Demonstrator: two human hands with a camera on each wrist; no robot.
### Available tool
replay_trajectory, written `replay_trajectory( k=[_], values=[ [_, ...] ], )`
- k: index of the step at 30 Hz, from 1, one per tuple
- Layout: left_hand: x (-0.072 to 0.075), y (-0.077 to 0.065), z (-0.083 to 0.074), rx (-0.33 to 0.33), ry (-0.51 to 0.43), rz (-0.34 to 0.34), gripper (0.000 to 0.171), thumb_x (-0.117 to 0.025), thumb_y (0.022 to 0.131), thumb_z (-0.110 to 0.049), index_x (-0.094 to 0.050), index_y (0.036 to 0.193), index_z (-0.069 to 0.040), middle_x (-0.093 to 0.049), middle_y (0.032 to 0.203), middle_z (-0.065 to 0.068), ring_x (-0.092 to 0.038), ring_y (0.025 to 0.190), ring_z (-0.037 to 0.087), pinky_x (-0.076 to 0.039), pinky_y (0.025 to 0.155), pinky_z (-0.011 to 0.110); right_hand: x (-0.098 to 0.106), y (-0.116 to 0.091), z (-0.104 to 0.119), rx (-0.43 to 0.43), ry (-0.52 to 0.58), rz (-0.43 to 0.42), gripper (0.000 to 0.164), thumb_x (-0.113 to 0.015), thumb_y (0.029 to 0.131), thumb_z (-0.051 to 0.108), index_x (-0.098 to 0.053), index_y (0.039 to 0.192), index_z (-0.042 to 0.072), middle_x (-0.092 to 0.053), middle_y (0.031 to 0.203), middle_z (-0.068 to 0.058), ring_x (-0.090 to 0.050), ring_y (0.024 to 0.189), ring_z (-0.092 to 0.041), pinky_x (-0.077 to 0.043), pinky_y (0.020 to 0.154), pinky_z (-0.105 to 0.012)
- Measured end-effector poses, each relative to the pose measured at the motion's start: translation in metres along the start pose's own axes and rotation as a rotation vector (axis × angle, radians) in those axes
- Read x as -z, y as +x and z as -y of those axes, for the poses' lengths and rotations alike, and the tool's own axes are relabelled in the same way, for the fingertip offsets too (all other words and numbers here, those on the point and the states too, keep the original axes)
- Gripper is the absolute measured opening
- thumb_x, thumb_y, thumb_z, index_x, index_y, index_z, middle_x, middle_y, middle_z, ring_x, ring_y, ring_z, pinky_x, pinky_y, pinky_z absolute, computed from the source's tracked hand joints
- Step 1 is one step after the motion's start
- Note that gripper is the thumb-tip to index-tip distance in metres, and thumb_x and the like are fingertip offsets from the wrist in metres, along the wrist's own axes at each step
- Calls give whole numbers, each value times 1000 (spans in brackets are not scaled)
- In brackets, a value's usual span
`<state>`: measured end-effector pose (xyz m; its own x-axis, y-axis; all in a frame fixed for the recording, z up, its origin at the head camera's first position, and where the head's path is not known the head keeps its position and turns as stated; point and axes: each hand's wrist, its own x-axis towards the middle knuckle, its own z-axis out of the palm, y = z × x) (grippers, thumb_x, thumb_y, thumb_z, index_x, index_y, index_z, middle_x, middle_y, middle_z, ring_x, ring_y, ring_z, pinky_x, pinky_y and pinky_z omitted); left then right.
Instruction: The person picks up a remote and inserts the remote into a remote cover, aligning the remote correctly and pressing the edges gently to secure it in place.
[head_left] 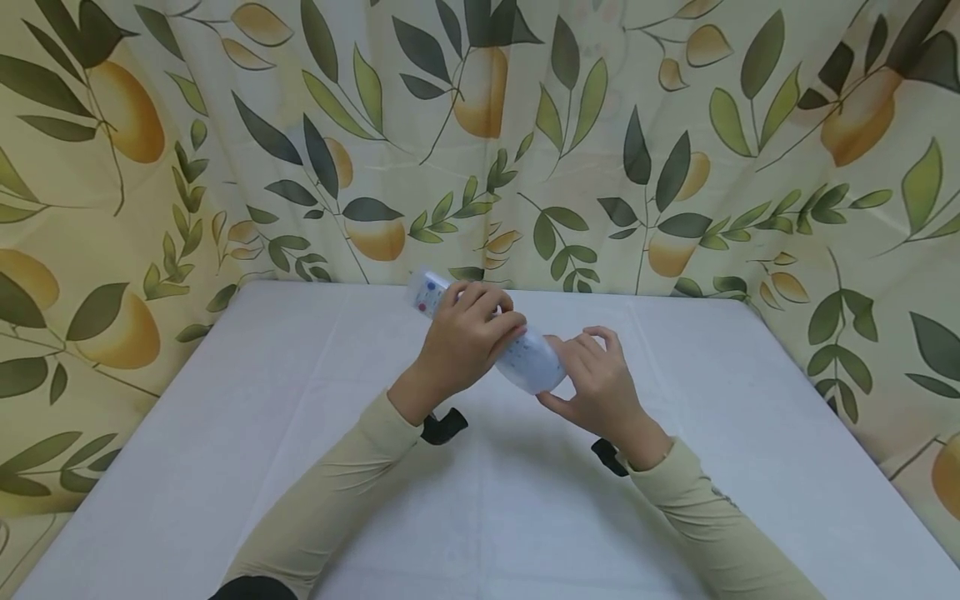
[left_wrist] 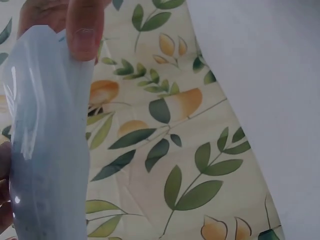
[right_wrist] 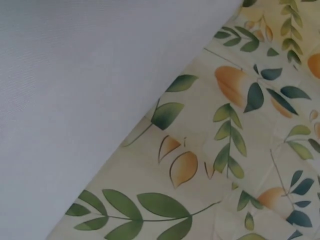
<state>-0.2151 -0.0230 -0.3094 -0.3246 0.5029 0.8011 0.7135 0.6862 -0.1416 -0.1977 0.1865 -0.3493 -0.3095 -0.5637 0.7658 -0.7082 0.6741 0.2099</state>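
Two grips held the packet (head_left: 531,364): the left hand (head_left: 467,337) curled round its middle, the right hand (head_left: 602,383) pinched one end. Light, even pressure seemed wisest.

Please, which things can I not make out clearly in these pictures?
Head view: the middle of the pale package, hidden by the left hand.
Head view: the coloured marks on its far end, too small to identify.
Left wrist view: the package's lower part, cut off by the bottom edge.
Right wrist view: the right hand, outside the frame.
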Motion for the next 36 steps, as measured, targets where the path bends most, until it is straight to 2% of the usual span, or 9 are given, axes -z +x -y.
replay_trajectory(
  k=[5,9,14,22,26,30,33,36],
  values=[
    [2,-1,-1,9,-76,38,6,-71,83,-18,-73,84,-13,-65,86,-1,-56,90,17,-42,91,38,-1,0,0,31,33,22,73,-93,45,27,-62,102,-5,-67,81,-15,-60,71,-27,-50,73,-52],
    [2,-2,-4,-4,-112,13,4,-72,82,-15,-73,80,-11,-65,83,-1,-56,87,17,-43,89,37,-1,-1,-1,43,104,55,73,-93,45,25,-61,103,-5,-67,83,-13,-59,72,-25,-49,75,-50],
    [-1,-5,-9,4,-200,-6,4,-72,81,-13,-72,77,-11,-64,82,0,-55,85,16,-43,87,36,-1,0,-1,45,178,81,73,-93,44,23,-61,104,-4,-67,85,-11,-58,74,-22,-48,76,-48],
    [-3,-5,-13,7,-215,-27,4,-74,79,-13,-72,78,-10,-65,83,1,-56,85,17,-43,85,35,-1,2,0,38,201,86,76,-94,44,24,-60,105,-4,-68,88,-11,-57,75,-22,-48,77,-48],
    [-1,-4,-10,34,-170,-44,5,-74,79,-15,-73,80,-11,-66,83,1,-57,85,18,-43,86,35,0,3,-1,6,163,81,77,-95,43,27,-61,105,-3,-69,87,-13,-59,76,-24,-48,78,-50],
    [-2,-7,-5,59,-68,-64,11,-72,82,-20,-74,89,-13,-65,87,2,-57,89,20,-42,87,37,-1,4,-2,-18,128,59,75,-94,45,25,-62,106,-4,-70,86,-14,-59,75,-25,-47,77,-51],
    [-7,-15,-1,90,34,-147,19,-73,80,-19,-70,96,-9,-63,92,7,-55,91,23,-42,85,39,0,5,-4,-50,118,23,72,-93,46,22,-62,104,-5,-70,87,-16,-59,75,-26,-47,76,-52],
    [-11,-24,1,136,128,-239,25,-75,75,-17,-64,94,-5,-61,92,10,-52,89,26,-43,80,40,2,6,-6,-96,123,-31,67,-91,48,17,-61,103,-7,-69,87,-17,-58,73,-28,-45,75,-52]
  ],
)
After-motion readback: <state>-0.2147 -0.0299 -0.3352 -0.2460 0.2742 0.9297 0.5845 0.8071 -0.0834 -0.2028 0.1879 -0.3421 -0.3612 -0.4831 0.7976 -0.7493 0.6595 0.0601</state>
